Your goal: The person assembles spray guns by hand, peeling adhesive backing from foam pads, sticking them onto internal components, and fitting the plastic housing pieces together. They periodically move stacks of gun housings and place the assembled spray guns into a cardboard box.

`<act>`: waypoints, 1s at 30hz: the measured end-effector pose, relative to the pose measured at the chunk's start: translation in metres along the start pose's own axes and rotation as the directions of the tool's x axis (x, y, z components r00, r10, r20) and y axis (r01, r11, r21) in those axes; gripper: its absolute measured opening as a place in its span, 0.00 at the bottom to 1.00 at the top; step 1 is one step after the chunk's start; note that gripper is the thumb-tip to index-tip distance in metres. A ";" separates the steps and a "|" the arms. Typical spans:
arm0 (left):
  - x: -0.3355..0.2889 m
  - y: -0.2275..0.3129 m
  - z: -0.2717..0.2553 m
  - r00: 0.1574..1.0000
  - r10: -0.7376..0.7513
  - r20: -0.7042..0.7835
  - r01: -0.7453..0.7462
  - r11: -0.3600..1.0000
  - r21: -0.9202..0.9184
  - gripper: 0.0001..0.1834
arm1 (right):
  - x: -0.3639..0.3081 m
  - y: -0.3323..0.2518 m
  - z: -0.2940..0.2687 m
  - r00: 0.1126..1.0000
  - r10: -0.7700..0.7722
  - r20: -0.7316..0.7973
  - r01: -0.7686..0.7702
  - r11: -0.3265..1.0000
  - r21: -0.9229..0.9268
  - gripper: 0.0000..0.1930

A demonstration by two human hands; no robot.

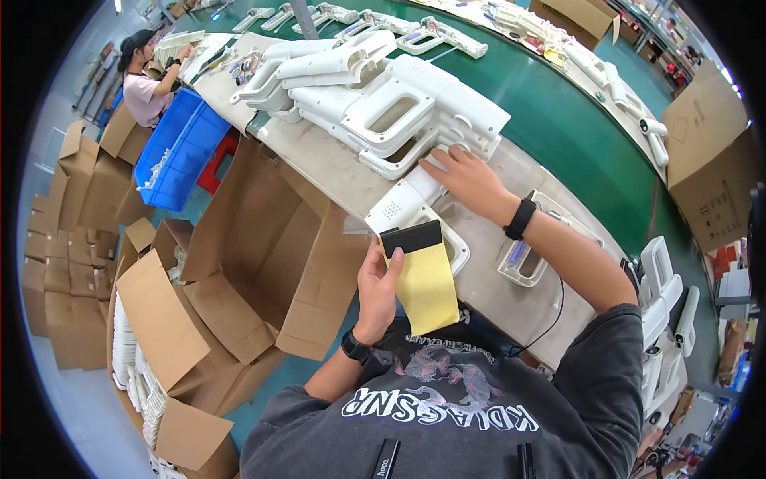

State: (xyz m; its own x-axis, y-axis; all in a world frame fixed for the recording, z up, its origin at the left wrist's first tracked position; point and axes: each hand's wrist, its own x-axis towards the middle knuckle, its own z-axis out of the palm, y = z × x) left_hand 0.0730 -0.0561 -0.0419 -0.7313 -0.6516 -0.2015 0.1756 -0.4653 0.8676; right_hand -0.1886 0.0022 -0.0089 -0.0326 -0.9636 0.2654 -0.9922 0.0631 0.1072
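Observation:
In my left hand (377, 289) is a yellow sheet (428, 294) with a black strip (411, 236) across its top, pinched between thumb and fingers. It hangs over the near edge of the bench, covering part of a white plastic gun-shaped shell (396, 209) with a looped handle. My right hand (469, 182) lies over the far part of that shell, fingers bent around it; the fingertips are partly hidden. Just beyond are several stacked white shells (391, 120) of the same kind. Another white shell half (520, 259) rests under my right forearm.
A large open cardboard box (263, 231) stands left of the bench, beside a blue bin (171, 152). A green conveyor belt (550, 128) carrying white shells runs behind the bench. A co-worker (145, 84) works at far left. More white shells (658, 295) stand at right.

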 end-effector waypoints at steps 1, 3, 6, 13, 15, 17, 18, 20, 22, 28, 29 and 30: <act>0.001 -0.003 0.000 1.000 -0.011 0.007 0.011 0.999 -0.038 0.09 | 0.000 0.000 0.001 1.000 0.003 -0.003 -0.003 1.000 0.000 0.30; 0.000 -0.002 0.003 1.000 -0.021 0.007 0.022 0.997 -0.070 0.09 | 0.002 -0.003 0.004 0.999 0.035 -0.016 -0.036 0.998 -0.043 0.30; 0.005 -0.002 0.013 0.999 0.034 -0.015 -0.034 0.999 -0.042 0.07 | -0.001 -0.005 0.005 0.992 0.124 -0.016 -0.124 0.992 -0.033 0.30; 0.001 0.017 0.003 0.996 0.030 -0.081 -0.029 1.000 0.004 0.09 | -0.036 -0.017 -0.033 0.979 0.201 0.023 -0.201 0.957 0.211 0.29; -0.004 0.028 -0.005 0.982 0.136 -0.129 -0.118 0.983 0.138 0.10 | -0.061 -0.024 -0.050 0.961 0.269 -0.070 -0.195 0.831 0.520 0.22; -0.014 0.048 -0.007 0.999 0.050 -0.015 -0.047 0.984 0.171 0.10 | -0.081 -0.033 -0.082 0.932 0.359 0.046 -0.302 0.700 0.647 0.18; -0.019 0.059 -0.003 0.995 -0.035 0.092 0.015 0.977 0.210 0.11 | -0.090 -0.041 -0.098 0.893 0.419 0.168 -0.393 0.542 0.743 0.15; -0.017 0.060 0.017 0.968 -0.019 0.250 -0.061 0.951 0.305 0.11 | -0.102 -0.060 -0.116 0.874 0.472 0.112 -0.377 0.516 0.769 0.15; -0.021 0.055 0.043 0.937 -0.146 0.318 0.038 0.947 0.320 0.12 | -0.116 -0.080 -0.126 0.850 0.525 0.038 -0.344 0.498 0.796 0.16; -0.010 0.019 0.097 0.800 -0.126 0.586 -0.226 0.842 0.489 0.14 | -0.172 -0.109 -0.125 0.674 0.737 -0.052 -0.493 0.501 0.711 0.23; -0.009 0.018 0.103 0.775 -0.171 0.608 -0.246 0.805 0.540 0.11 | -0.181 -0.111 -0.126 0.623 0.781 -0.042 -0.512 0.448 0.733 0.24; -0.009 0.017 0.110 0.757 -0.164 0.633 -0.241 0.830 0.503 0.11 | -0.188 -0.113 -0.126 0.592 0.805 -0.035 -0.538 0.427 0.727 0.24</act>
State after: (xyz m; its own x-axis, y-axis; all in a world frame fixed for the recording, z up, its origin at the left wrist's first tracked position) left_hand 0.0103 0.0074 0.0245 -0.9993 -0.0374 -0.0067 -0.0094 0.0725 0.9973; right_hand -0.0553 0.2087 0.0499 -0.8138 -0.5106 0.2773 -0.4938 0.3561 -0.7934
